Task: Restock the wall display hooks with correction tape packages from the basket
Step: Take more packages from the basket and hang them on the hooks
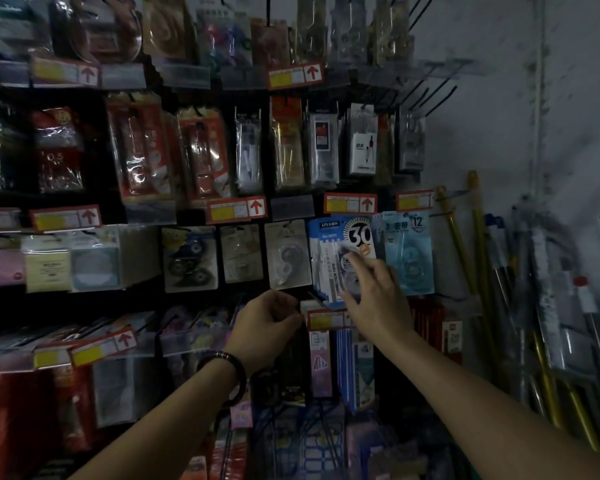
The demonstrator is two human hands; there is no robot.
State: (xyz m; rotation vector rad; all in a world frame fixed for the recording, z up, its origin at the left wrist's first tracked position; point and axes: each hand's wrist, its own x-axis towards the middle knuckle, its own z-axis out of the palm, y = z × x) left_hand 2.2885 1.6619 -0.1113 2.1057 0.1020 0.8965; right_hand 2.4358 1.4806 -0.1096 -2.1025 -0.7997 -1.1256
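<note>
A stack of blue-and-white correction tape packages (336, 251) marked "30" hangs on a wall hook in the third row. My right hand (374, 292) reaches up to it, its straight fingers touching the front package's lower half. My left hand (267, 323) sits just below and left, fingers curled near the hook's price tag (326, 319); whether it holds anything I cannot make out. A light-blue "12" tape package (409, 252) hangs to the right, a clear one (286, 254) to the left. No basket shows clearly.
Rows of hooks carry packaged stationery across the dark panel, with red-and-yellow price tags (236, 209) under each row. Bare hooks (430, 95) stick out at the upper right. Yellow and metal poles (478, 244) lean against the grey wall on the right.
</note>
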